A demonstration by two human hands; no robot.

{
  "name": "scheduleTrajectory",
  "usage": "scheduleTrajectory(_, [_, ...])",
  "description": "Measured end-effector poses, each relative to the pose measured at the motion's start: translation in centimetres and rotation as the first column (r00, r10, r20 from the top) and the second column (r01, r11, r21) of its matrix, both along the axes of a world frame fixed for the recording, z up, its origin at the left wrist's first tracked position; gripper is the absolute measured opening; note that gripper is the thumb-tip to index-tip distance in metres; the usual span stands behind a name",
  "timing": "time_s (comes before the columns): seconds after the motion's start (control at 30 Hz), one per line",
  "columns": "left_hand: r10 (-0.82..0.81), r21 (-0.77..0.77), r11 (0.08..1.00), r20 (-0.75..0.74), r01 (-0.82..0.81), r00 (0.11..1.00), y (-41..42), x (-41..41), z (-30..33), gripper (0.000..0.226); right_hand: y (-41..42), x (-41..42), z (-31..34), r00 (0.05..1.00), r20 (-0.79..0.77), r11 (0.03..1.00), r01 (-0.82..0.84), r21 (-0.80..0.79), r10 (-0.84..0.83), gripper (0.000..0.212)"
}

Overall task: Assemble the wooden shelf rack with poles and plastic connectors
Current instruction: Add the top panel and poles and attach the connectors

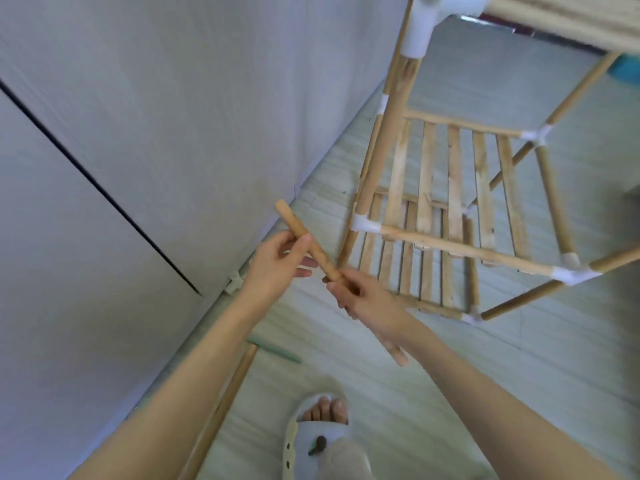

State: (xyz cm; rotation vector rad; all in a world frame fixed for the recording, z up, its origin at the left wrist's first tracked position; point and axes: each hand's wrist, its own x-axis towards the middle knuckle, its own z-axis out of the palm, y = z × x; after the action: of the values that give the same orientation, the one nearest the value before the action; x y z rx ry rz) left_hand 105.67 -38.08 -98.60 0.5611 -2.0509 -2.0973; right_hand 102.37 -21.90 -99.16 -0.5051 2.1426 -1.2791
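You have nothing to read here: no text, label, brand, number or sign can be made out on anything in view. The picture is soft and a little blurred, so any fine print would be too small to tell.

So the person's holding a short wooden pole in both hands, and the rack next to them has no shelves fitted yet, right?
Not quite. The head view shows the rack already has slatted shelves fitted. The rest holds: left hand and right hand both hold the short wooden pole.
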Motion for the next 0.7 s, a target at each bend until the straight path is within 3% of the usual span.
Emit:
scheduleTrajectory(0.1, [-0.019, -0.062, 0.998, -0.110, 0.012, 0.994, 1.1, -1.4, 3.9, 0.025, 2.8, -1.8, 4.8, 0.978, -0.207, 0.998, 0.011, 0.059, 0.001, 0.025])
scheduleTrajectory(0.2, [0.090, -0.096, 0.989, -0.240, -0.116, 0.966, 2.5, -2.8, 7.9, 0.018, 6.2, -2.8, 9.1, 0.940, -0.341, 0.995, 0.051, 0.090, -0.017, 0.037])
scheduleTrajectory(0.27, [0.149, -0.088, 0.979, -0.322, -0.186, 0.935, 3.2, -4.1, 11.1, 0.014, 8.3, -3.2, 11.6, 0.901, -0.428, 0.986, 0.123, 0.111, -0.064, 0.040])
scheduleTrajectory(0.37, [0.085, -0.133, 0.980, -0.406, -0.151, 0.910, 3.9, -6.3, 15.7, 0.017, 10.8, -3.8, 14.9, 0.820, -0.544, 0.961, 0.262, 0.082, -0.177, 0.041])
scheduleTrajectory(0.53, [-0.126, -0.201, 0.979, -0.424, 0.042, 0.897, 6.1, -9.1, 19.9, 0.026, 13.5, -5.1, 18.5, 0.687, -0.682, 0.915, 0.398, 0.067, -0.249, 0.048])
scheduleTrajectory(0.7, [-0.096, -0.165, 0.986, -0.394, 0.033, 0.914, 6.9, -10.4, 20.3, 0.029, 14.2, -6.3, 20.3, 0.659, -0.700, 0.905, 0.424, 0.042, -0.276, 0.050])
